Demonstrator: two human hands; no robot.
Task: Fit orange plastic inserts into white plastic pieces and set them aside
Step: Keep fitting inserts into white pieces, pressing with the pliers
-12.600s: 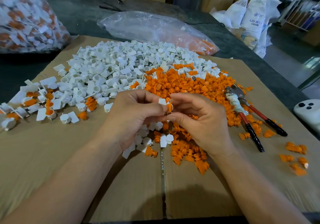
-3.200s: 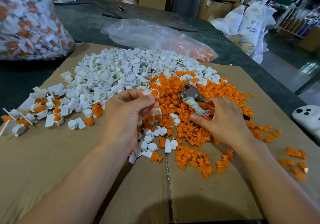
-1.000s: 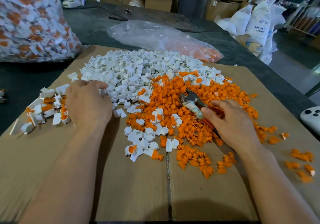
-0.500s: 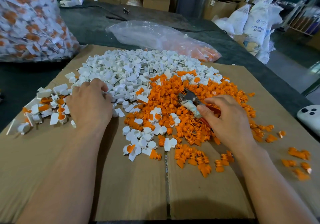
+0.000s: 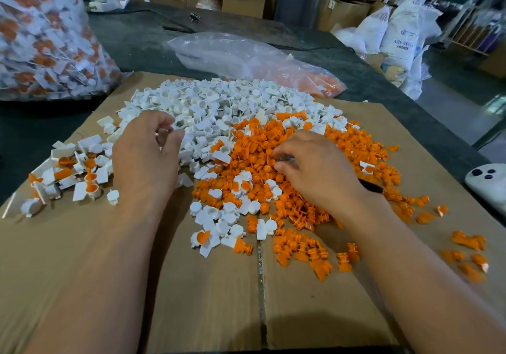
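Note:
A heap of white plastic pieces [image 5: 219,107] lies on the cardboard sheet [image 5: 68,258], with a heap of orange inserts [image 5: 254,145] spread to its right. My left hand [image 5: 145,162] sits at the white heap's left edge, thumb and curled fingers pinching a white piece. My right hand [image 5: 317,173] lies on the orange heap, its fingers curled over the head of the pliers [image 5: 369,187]. Only a bit of metal by my fingertips and one black handle tip show. Fitted white-and-orange pieces [image 5: 82,173] lie in a loose group at the far left.
A big clear bag of fitted pieces [image 5: 41,39] stands at the back left. A flatter clear bag with orange parts [image 5: 246,58] lies behind the heaps. A white device [image 5: 487,186] rests at the right edge. Stray orange inserts [image 5: 468,244] dot the right side.
My left hand has shifted from the fitted group up into the white heap and its fingers have closed. My right hand has slid forward over the pliers' head, covering it.

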